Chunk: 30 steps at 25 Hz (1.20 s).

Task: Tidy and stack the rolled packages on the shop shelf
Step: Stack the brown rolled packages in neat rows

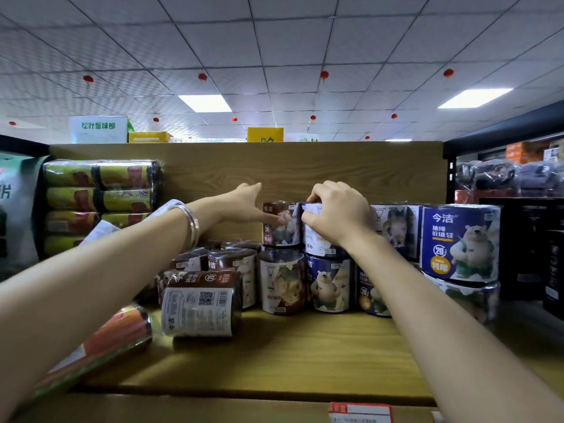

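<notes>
Brown and navy rolls are being squared up on the second tier of the shelf (274,355), and both hands are placed there for that purpose. The left hand (247,206) is spread open, its thumb pressed against the face of the brown roll (280,224) while the fingers reach past towards the wooden back panel (305,166); nothing is gripped, and the roll appears to be steadied rather than lifted. Just right of it, the right hand (335,209) is curled over the top and front of the navy roll (317,236), fingers bent down onto it, so that it seems to be seated or turned against its brown neighbour. Each of the two rolls stands upright on another roll beneath, which is judged to be why they are held from opposite sides: a short column is easily tipped. Below the left forearm, a brown roll is left lying on its side (200,309), label and code facing out, with more brown rolls crowded behind it; these are taken to be still unsorted. Right of the right hand, the bear-printed rolls (457,242) are already stacked two high. Much of the navy roll is covered by the right hand, so its label cannot be read. The long pack (122,337) under the left arm is cut off by that arm, and the yellow packs (100,196) beyond the left wrist are blurred.
</notes>
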Motion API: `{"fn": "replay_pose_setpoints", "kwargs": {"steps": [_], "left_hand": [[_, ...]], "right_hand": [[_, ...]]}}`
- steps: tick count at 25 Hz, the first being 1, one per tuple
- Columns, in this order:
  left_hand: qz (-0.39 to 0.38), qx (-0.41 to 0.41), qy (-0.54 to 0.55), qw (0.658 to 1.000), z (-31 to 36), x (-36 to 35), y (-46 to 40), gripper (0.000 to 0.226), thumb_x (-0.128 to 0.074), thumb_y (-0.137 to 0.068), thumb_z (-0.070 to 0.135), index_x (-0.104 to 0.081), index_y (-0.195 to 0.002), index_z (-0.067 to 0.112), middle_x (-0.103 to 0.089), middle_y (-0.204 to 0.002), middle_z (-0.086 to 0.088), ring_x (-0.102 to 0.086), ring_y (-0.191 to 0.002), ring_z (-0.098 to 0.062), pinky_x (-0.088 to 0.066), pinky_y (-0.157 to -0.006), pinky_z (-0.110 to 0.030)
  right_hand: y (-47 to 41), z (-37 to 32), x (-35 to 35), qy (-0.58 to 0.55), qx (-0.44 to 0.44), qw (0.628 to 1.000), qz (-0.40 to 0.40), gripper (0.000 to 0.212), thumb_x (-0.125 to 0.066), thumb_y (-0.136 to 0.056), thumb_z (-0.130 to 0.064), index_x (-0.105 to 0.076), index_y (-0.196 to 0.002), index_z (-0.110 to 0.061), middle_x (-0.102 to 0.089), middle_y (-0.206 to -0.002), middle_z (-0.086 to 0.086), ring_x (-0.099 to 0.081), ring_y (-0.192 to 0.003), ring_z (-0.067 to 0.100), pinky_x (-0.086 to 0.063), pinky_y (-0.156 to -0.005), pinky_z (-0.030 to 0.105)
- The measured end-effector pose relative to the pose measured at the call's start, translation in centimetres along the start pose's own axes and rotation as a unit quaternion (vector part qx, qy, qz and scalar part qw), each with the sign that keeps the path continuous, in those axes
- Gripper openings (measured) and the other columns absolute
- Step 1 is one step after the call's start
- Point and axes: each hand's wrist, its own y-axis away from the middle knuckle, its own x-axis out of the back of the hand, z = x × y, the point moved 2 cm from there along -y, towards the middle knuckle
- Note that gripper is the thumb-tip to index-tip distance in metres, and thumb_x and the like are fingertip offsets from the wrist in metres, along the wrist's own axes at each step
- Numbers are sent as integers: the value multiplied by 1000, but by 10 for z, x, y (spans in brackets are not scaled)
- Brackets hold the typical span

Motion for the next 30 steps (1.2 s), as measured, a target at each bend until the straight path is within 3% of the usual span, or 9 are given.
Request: {"fn": "replay_pose_setpoints", "kwargs": {"steps": [3,6,9,13,17,20,23,27,30], "left_hand": [[-41,-51,-18,998,-1,15,40,100,-65,-67,65,-28,-148,20,-31,-151,-1,-34,-136,-19,-27,-111,-33],[-140,-68,-26,987,-1,23,82,74,-65,-61,63,-52,-126,30,-52,-133,9,-49,-119,-9,-37,-103,-27],[-220,-58,-79,971,-7,22,104,67,-73,-59,60,-55,-119,37,-55,-119,18,-50,-113,-6,-41,-95,-24],[-239,-52,-150,958,-10,10,114,72,-81,-66,46,-53,-129,26,-55,-122,9,-51,-112,-11,-40,-94,-23],[-212,-53,-178,959,-8,4,119,70,-84,-62,45,-49,-119,23,-53,-116,6,-52,-105,-13,-45,-88,-26],[-196,-57,-173,964,-3,4,123,66,-85,-60,44,-45,-109,25,-53,-106,8,-52,-92,-7,-42,-72,-19],[-147,-63,-126,979,6,18,124,60,-87,-59,39,-46,-101,23,-57,-103,5,-56,-91,-9,-48,-72,-23],[-10,-79,-12,997,18,41,113,67,-89,-56,35,-44,-103,20,-60,-99,6,-59,-89,-11,-49,-71,-23],[129,-75,10,989,23,40,103,77,-89,-49,45,-43,-105,19,-61,-100,3,-59,-91,-16,-53,-79,-38]], "right_hand": [[0,-1,1,3,-1,1000,-7,25,-56,-81,-31,-63,-99,-16,-64,-104,1,-53,-101,22,-33,-75,29],[1,-2,2,8,-7,1000,-7,25,-56,-81,-30,-63,-99,-15,-64,-105,2,-54,-101,23,-33,-75,30],[3,-6,4,10,-12,1000,-11,26,-56,-81,-30,-63,-101,-15,-65,-106,3,-54,-102,24,-37,-77,31],[5,-9,6,10,-14,1000,-10,26,-56,-82,-29,-64,-102,-13,-64,-107,6,-54,-102,26,-35,-75,31],[6,-10,7,18,-15,1000,-21,29,-55,-83,-29,-63,-105,-13,-64,-108,7,-55,-102,27,-40,-77,33],[9,-10,9,19,-12,999,-36,30,-53,-84,-30,-61,-109,-14,-63,-111,7,-54,-105,27,-40,-79,33],[5,-9,12,28,-17,996,-82,38,-53,-87,-40,-61,-115,-16,-62,-118,7,-51,-113,27,-41,-89,36],[-3,-27,37,-110,7,990,-83,54,-50,-88,-53,-59,-124,-15,-59,-129,8,-46,-124,24,-38,-101,40],[-7,-47,49,-174,18,968,-177,66,-38,-85,-68,-65,-115,-17,-68,-115,6,-60,-107,23,-45,-96,43]]}}
